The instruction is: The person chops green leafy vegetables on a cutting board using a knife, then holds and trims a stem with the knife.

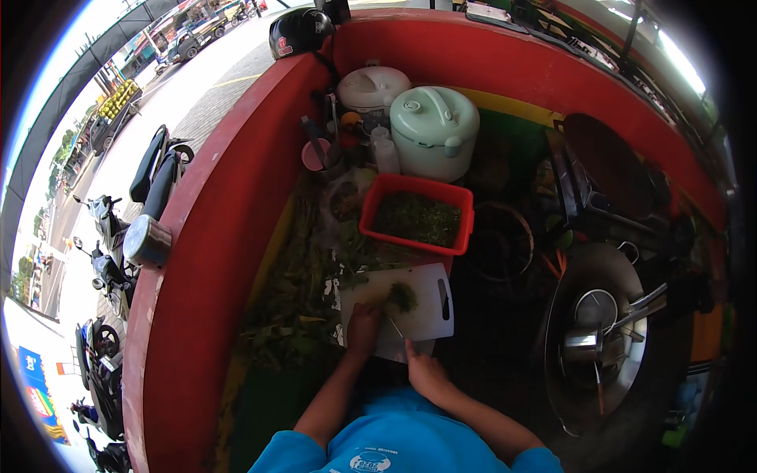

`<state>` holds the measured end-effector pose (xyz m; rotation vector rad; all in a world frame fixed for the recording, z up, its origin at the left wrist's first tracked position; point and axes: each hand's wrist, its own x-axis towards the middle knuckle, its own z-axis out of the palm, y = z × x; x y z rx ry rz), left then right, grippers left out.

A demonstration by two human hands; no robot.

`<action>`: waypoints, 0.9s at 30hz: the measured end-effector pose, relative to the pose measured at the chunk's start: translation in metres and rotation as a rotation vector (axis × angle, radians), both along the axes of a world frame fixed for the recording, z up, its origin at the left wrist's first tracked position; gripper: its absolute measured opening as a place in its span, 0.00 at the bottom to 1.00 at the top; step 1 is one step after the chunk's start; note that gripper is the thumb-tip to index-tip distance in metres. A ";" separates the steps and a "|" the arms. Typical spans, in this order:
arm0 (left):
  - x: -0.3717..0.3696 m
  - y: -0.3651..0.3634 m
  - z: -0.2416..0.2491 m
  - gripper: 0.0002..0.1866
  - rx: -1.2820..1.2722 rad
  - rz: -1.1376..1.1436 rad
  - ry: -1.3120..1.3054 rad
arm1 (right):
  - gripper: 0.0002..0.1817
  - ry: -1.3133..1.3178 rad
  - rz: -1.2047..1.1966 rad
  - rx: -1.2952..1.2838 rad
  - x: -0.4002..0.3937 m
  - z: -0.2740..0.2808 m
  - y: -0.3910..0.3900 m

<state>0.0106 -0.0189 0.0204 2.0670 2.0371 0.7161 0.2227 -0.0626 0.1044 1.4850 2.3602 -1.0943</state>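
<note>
Right hand [423,372] closed round knife [396,326]; left hand [363,325] at cutting board [432,315], can't tell finger state. Best: curl left fingertips clear of blade, bunch greens [402,297] tight.

A black helmet [296,33] rests atop a red wall [206,229] at the upper left of the frame, above a metal canister [147,241] on the same ledge. Motorcycles [102,363] line the roadside at left; a mint-green rice cooker [434,130] stands beside a white one [371,88] at upper center.
</note>
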 end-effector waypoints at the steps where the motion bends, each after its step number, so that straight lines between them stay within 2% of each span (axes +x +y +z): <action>1: 0.000 0.000 0.001 0.10 0.001 0.019 -0.013 | 0.36 0.001 -0.002 0.003 0.000 0.000 0.000; 8: -0.001 -0.001 0.002 0.10 -0.019 0.009 0.014 | 0.34 0.048 -0.026 0.010 0.014 0.017 -0.012; 17: 0.002 -0.002 0.000 0.09 0.022 0.025 -0.015 | 0.35 0.022 0.003 0.019 0.003 -0.003 -0.003; 20: -0.001 -0.002 -0.006 0.13 -0.003 0.062 0.006 | 0.33 0.074 -0.019 0.070 0.002 -0.005 -0.002; 27: -0.002 -0.001 -0.006 0.10 0.011 0.065 0.067 | 0.31 0.085 -0.026 0.049 0.012 0.018 -0.013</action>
